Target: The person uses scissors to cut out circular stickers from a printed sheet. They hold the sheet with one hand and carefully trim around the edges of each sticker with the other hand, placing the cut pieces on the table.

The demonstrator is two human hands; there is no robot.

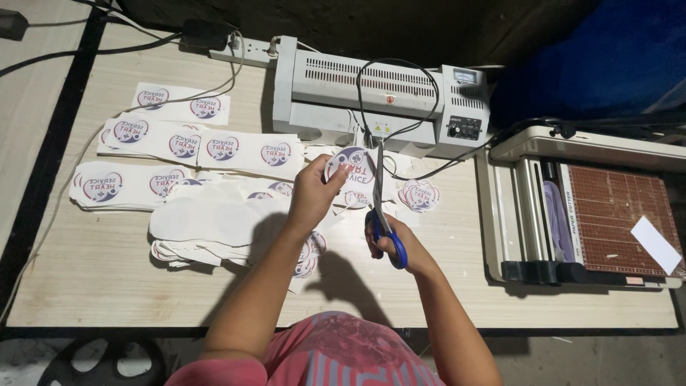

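My left hand [312, 194] pinches a round printed sticker [351, 166], shiny and flat, and holds it up over the worktop [107, 264]. My thumb and fingers press together on its left edge. My right hand [391, 245] has its grip closed through the blue plastic loops of the scissors [381, 218]. The thin metal blades point up and away from me and meet the sticker's right edge. Both my arms reach forward with bent wrists.

Under my hands lie more round stickers [419, 194] and white paper scraps [207, 221]. To the left are long glossy strips of uncut stickers [193, 143]. Behind them sits a boxy grey laminator [371, 96] with a black cord. Far right is a paper cutter [600, 214] with a brown grid board. The worktop is pale wood.
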